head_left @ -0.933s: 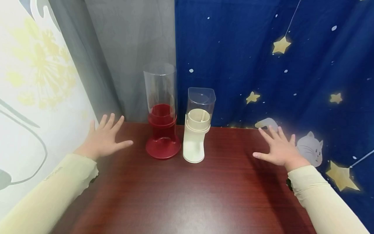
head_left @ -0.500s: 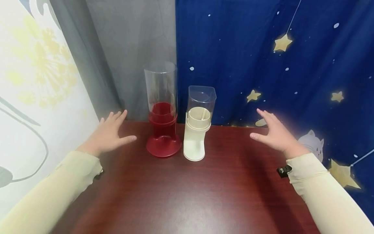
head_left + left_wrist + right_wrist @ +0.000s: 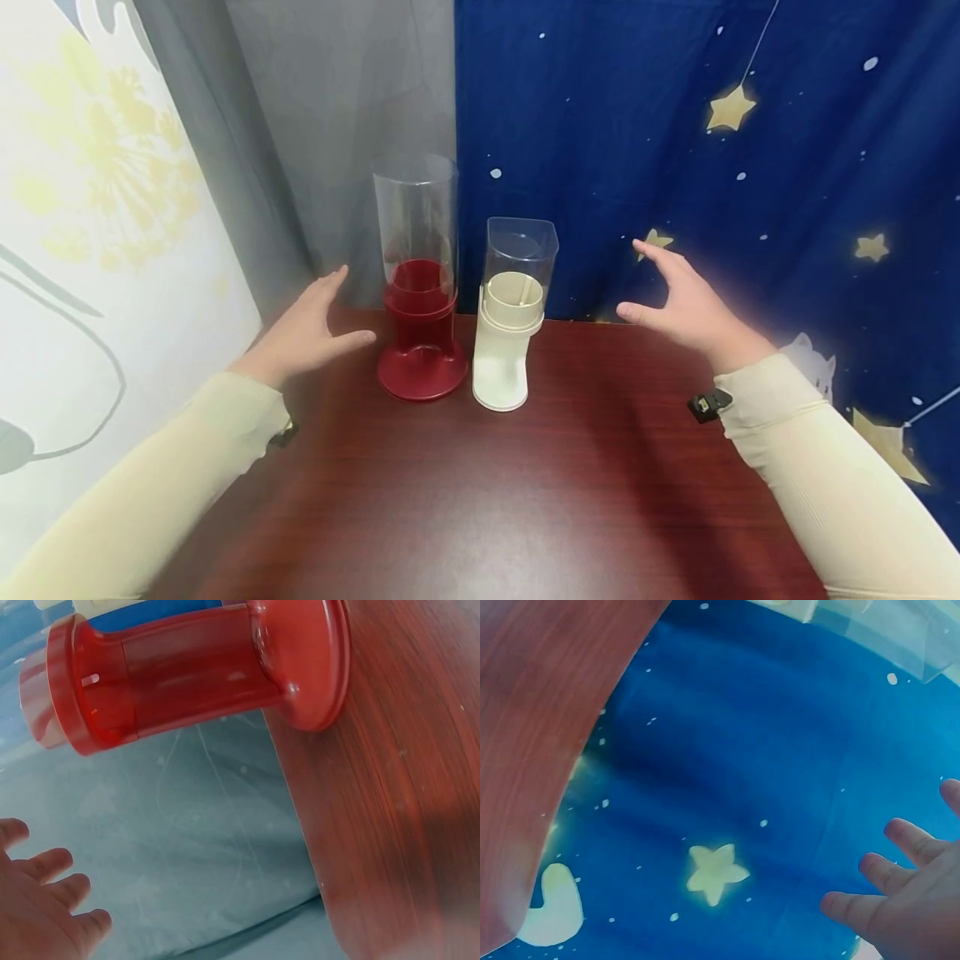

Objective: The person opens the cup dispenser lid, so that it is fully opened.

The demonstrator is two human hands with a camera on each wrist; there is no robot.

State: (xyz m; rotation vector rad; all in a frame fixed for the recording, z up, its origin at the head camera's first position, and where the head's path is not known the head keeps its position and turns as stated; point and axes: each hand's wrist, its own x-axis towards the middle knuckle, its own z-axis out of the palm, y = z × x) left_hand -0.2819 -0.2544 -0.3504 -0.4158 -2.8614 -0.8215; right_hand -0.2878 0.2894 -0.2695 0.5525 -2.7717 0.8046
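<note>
Two dispensers stand upright side by side at the back of the table. The taller one is a red dispenser (image 3: 422,373) with a clear cylinder on top; the shorter is a cream dispenser (image 3: 500,367) with a clear squarish container. To the left of the red one, my left hand (image 3: 303,335) hovers with fingers extended and thumb apart, touching nothing. My right hand (image 3: 686,312) is held in the air right of the cream dispenser, its fingers stretched out and holding nothing. In the left wrist view the red dispenser (image 3: 187,671) lies beyond the spread fingertips (image 3: 71,889).
The dark red wooden table (image 3: 480,492) reaches back to a grey curtain (image 3: 352,100) and a blue star-patterned curtain (image 3: 585,125). A white patterned panel (image 3: 90,208) stands at the left. A dark wrist device (image 3: 708,406) shows at the right cuff.
Both hands have come inward toward the dispensers, turning so the palms face each other more. The right hand has risen too. The dispensers stay put.
</note>
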